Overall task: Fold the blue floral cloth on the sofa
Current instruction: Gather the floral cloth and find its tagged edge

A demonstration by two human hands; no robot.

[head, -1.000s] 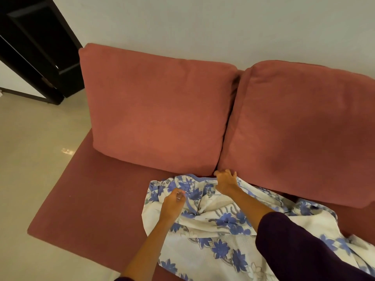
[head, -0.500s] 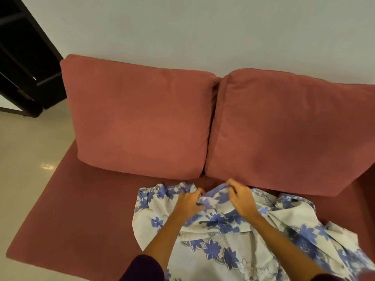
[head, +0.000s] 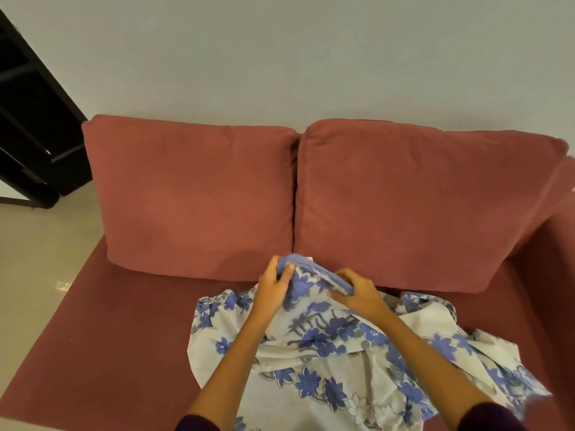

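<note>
Blue floral cloth (head: 314,346) lies bunched on the seat of the red sofa (head: 102,331), spilling from the hands toward the camera and off to the right. Left hand (head: 273,287) pinches the solid blue hem, thumb on top, lifting it into a small peak just in front of the gap between the two back cushions (head: 199,194). Right hand (head: 357,293) sits just beside it, fingers curled closed over the same hem. Both grips hold cloth.

Cloth looks thin, light, very limp: it drapes and creases below the grip and won't hold shape. Probably slides easily on itself. Best hold is the blue hem, hands working outward to the corners; anything below the grip sags and folds unevenly.
</note>
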